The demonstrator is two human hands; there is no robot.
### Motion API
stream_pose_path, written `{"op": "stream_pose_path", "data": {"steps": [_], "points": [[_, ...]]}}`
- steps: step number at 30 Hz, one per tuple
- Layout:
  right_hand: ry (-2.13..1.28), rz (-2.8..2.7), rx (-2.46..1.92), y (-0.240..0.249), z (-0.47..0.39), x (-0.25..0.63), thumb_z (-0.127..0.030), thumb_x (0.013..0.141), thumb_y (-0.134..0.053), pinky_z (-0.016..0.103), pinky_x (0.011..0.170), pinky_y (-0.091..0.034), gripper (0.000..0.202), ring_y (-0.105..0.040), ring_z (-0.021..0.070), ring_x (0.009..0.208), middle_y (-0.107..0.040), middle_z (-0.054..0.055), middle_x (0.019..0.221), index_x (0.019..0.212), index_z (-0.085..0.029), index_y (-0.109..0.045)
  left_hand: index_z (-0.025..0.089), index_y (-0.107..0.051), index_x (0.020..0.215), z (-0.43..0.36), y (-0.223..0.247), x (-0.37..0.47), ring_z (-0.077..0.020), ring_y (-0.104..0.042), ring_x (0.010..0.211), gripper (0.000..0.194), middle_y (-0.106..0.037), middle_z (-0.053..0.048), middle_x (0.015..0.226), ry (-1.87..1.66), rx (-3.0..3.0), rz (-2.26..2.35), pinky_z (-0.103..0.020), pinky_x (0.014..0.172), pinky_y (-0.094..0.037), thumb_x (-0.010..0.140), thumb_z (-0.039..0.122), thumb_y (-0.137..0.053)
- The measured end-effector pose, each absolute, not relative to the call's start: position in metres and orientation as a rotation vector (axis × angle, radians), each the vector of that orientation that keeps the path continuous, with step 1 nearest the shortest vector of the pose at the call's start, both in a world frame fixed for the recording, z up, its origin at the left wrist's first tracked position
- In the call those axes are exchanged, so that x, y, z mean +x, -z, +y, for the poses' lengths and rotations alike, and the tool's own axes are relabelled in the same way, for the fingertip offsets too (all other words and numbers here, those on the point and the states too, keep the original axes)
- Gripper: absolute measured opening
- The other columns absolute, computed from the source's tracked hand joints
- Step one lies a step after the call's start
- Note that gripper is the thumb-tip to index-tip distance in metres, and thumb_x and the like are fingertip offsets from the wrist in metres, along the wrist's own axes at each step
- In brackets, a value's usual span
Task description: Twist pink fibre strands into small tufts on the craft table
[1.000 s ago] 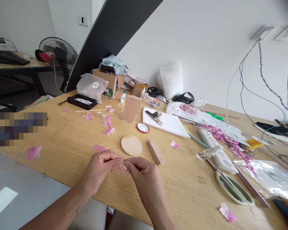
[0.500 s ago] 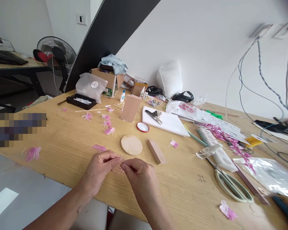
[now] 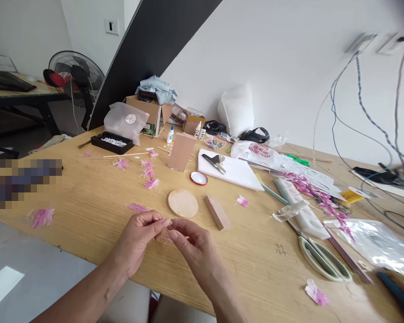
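Near the table's front edge, my left hand (image 3: 144, 237) pinches a few thin pink-and-white strands (image 3: 169, 226) between thumb and forefinger. My right hand (image 3: 195, 246) meets it at the fingertips, thumb and forefinger closed on the same strands, though the fingers partly hide them. A small pink fringe bundle (image 3: 138, 207) lies just beyond the left knuckles. Past the fingertips are a round pale wooden disc (image 3: 182, 203) and a rectangular wooden block (image 3: 217, 213). Several fluffy pink-white tufts (image 3: 151, 183) lie in a line farther back.
To the right lie scissors (image 3: 323, 260), a pink-and-white petal piece (image 3: 316, 292) and a clear plastic bag (image 3: 377, 244). Behind stand an upright brown board (image 3: 182, 152), a red-rimmed lid (image 3: 199, 178), a clip (image 3: 214, 162) on white foam (image 3: 237, 175), glue bottles (image 3: 170, 134) and a black tray (image 3: 112, 143).
My right thumb and forefinger have parted slightly and shifted around the strands. Both hands remain together in the same spot; the whole view has shifted a little.
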State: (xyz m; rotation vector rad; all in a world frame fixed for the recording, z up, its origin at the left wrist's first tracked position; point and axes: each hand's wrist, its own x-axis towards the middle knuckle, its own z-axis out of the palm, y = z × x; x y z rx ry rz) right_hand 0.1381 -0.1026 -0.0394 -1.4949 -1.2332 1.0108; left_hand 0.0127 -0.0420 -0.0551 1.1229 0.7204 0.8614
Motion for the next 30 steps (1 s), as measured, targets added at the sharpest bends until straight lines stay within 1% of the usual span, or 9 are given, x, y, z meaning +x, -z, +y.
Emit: {"op": "stream_pose_path", "data": {"steps": [2, 5, 6, 8, 12, 14, 20, 25, 30], "points": [[-1.047, -1.257, -1.479, 0.041, -0.101, 0.133, -0.033, 0.079, -0.050, 0.023, 0.057, -0.039, 0.022, -0.054, 0.0131, 0.063, -0.063, 0.002, 0.069, 0.079, -0.016, -0.064, 0.016, -0.050, 0.052, -0.042, 0.055, 0.014, -0.0106, -0.036, 0.057, 0.029, -0.040, 0.004, 0.055, -0.860, 1.096, 0.715, -0.022, 0.056, -0.033, 0.072, 0.031, -0.065], [-1.014, -1.275, -1.594, 0.045, -0.102, 0.130, -0.029, 0.080, -0.047, 0.021, 0.047, -0.030, 0.025, -0.040, 0.0091, 0.048, -0.045, -0.005, 0.049, 0.061, -0.017, -0.057, 0.016, -0.051, 0.052, -0.041, 0.057, 0.014, -0.0096, -0.036, 0.055, 0.028, -0.041, 0.005, 0.055, -0.897, 1.064, 0.733, -0.021, 0.054, -0.032, 0.071, 0.030, -0.067], [-1.004, -1.282, -1.628, 0.046, -0.102, 0.131, -0.029, 0.080, -0.046, 0.021, 0.045, -0.028, 0.026, -0.036, 0.0086, 0.046, -0.040, -0.006, 0.047, 0.058, -0.017, -0.055, 0.016, -0.052, 0.052, -0.040, 0.058, 0.014, -0.0091, -0.036, 0.054, 0.028, -0.041, 0.005, 0.054, -0.914, 1.051, 0.737, -0.020, 0.053, -0.032, 0.070, 0.029, -0.068], [-0.994, -1.288, -1.657, 0.048, -0.104, 0.132, -0.029, 0.080, -0.045, 0.021, 0.044, -0.025, 0.028, -0.033, 0.0083, 0.046, -0.036, -0.006, 0.046, 0.055, -0.017, -0.051, 0.015, -0.054, 0.053, -0.040, 0.060, 0.014, -0.0085, -0.036, 0.052, 0.026, -0.043, 0.005, 0.054, -0.933, 1.010, 0.740, -0.020, 0.053, -0.032, 0.068, 0.029, -0.070], [-0.977, -1.285, -1.655, 0.050, -0.107, 0.136, -0.029, 0.079, -0.045, 0.021, 0.043, -0.025, 0.031, -0.033, 0.0084, 0.046, -0.036, -0.006, 0.046, 0.050, -0.019, -0.044, 0.015, -0.055, 0.052, -0.040, 0.063, 0.015, -0.0078, -0.037, 0.051, 0.026, -0.044, 0.005, 0.054, -0.933, 0.954, 0.741, -0.020, 0.052, -0.033, 0.066, 0.029, -0.072], [-0.953, -1.279, -1.661, 0.051, -0.108, 0.138, -0.029, 0.079, -0.046, 0.021, 0.044, -0.026, 0.030, -0.034, 0.0087, 0.046, -0.037, -0.006, 0.046, 0.050, -0.019, -0.044, 0.015, -0.055, 0.052, -0.040, 0.063, 0.015, -0.0076, -0.037, 0.050, 0.025, -0.044, 0.005, 0.054, -0.938, 0.944, 0.734, -0.019, 0.050, -0.032, 0.067, 0.029, -0.072], [-0.902, -1.239, -1.729, 0.053, -0.115, 0.156, -0.031, 0.078, -0.046, 0.022, 0.046, -0.027, 0.028, -0.036, 0.0100, 0.047, -0.039, -0.005, 0.046, 0.053, -0.019, -0.049, 0.015, -0.055, 0.052, -0.036, 0.058, 0.012, -0.0070, -0.037, 0.051, 0.025, -0.043, 0.005, 0.053, -0.979, 0.922, 0.723, -0.018, 0.050, -0.032, 0.066, 0.026, -0.072], [-0.761, -1.174, -1.636, 0.045, -0.115, 0.158, -0.038, 0.079, -0.045, 0.022, 0.046, -0.031, 0.028, -0.038, 0.0109, 0.048, -0.041, -0.004, 0.050, 0.062, -0.018, -0.055, 0.015, -0.059, 0.054, -0.040, 0.061, 0.015, -0.0076, -0.037, 0.052, 0.022, -0.045, 0.005, 0.054, -0.927, 0.926, 0.738, -0.018, 0.051, -0.033, 0.066, 0.027, -0.073], [-0.554, -1.380, -1.692, 0.035, -0.105, 0.141, -0.028, 0.081, -0.043, 0.021, 0.047, -0.030, 0.029, -0.040, 0.0107, 0.048, -0.045, -0.003, 0.049, 0.054, -0.020, -0.048, 0.015, -0.062, 0.056, -0.046, 0.060, 0.021, -0.0084, -0.038, 0.052, 0.021, -0.048, 0.004, 0.054, -0.874, 0.958, 0.748, -0.020, 0.052, -0.033, 0.064, 0.031, -0.073]]}}
